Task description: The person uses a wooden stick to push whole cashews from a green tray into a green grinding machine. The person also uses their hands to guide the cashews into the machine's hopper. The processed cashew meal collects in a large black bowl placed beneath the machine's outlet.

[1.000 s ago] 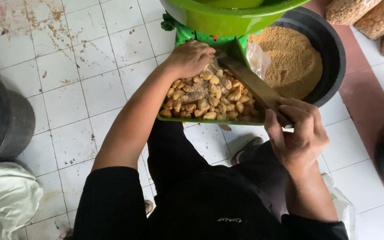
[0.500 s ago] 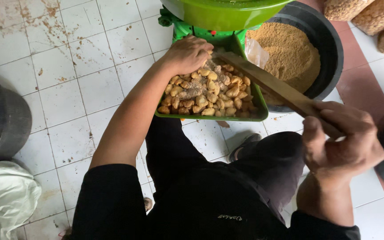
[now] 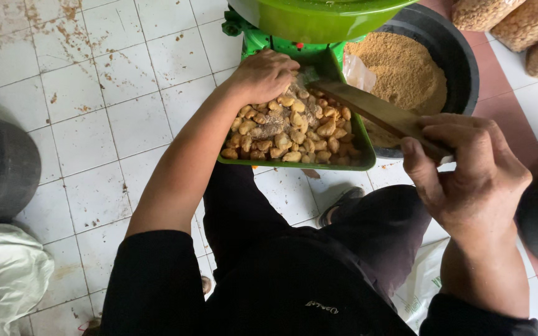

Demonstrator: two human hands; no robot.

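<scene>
A green machine's feed tray [image 3: 362, 163] holds a heap of pale brown chunks [image 3: 294, 130] under a round green hopper [image 3: 319, 22]. My left hand [image 3: 263, 76] rests fingers-down on the far end of the heap, pressing into the chunks near the machine's throat. My right hand [image 3: 465, 168] is closed around the near end of a flat wooden stick [image 3: 368, 109], whose far tip lies among the chunks by my left hand.
A black basin [image 3: 462, 68] with brown ground meal [image 3: 406, 68] sits behind the tray. Clear bags of chunks [image 3: 518, 28] lie at top right. A dark bucket [image 3: 1, 168] and a white sack [image 3: 4, 277] stand at left on the stained white tiles.
My right hand has pulled back toward me and up with the stick, then pushed its tip in among the chunks. My left hand stays on the heap.
</scene>
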